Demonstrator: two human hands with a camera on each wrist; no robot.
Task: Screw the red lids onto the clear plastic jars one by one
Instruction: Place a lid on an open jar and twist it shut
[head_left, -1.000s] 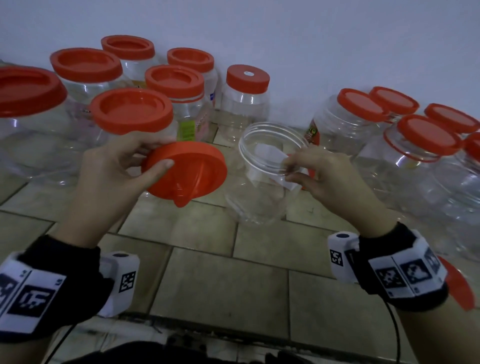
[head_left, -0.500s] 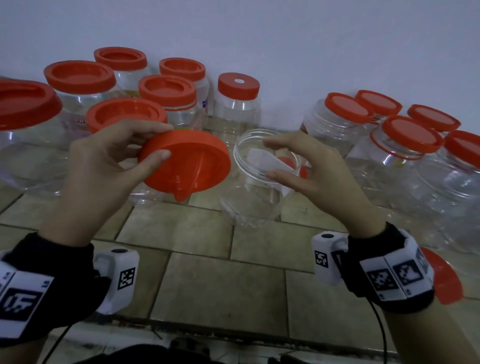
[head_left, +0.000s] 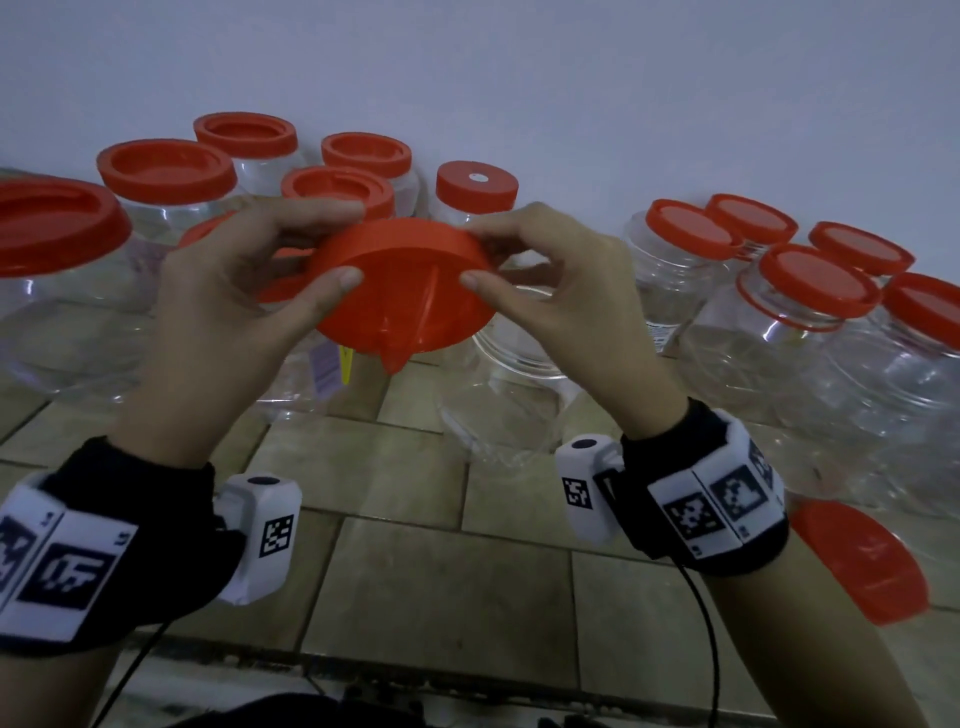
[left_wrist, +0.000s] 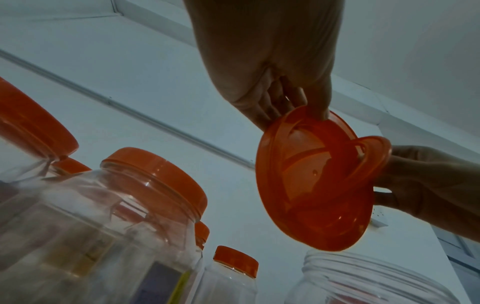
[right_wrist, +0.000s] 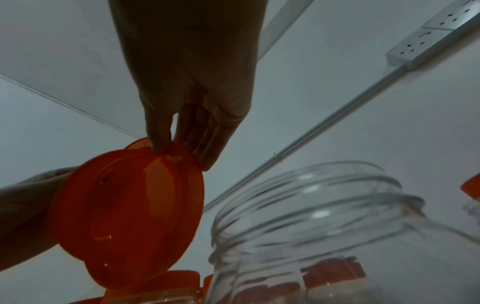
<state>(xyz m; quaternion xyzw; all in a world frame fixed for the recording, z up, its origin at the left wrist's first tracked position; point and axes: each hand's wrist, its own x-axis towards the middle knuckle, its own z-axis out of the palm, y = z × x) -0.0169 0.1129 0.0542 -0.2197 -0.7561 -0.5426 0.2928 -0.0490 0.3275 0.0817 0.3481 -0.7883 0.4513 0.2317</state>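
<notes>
Hands (head_left: 405, 291) raised, both pinching tilted lid (head_left: 402, 291)

Both hands are raised side by side, palms facing each other. The left hand (head_left: 223, 312) pinches the lid (head_left: 402, 291) between thumb and fingers. The right hand (head_left: 561, 296) pinches its opposite edge.

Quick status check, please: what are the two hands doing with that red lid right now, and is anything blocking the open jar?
Left hand and right hand both pinch the red lid, held tilted in the air. Open jar below, uncapped. Nothing seen blocking its mouth.
</notes>
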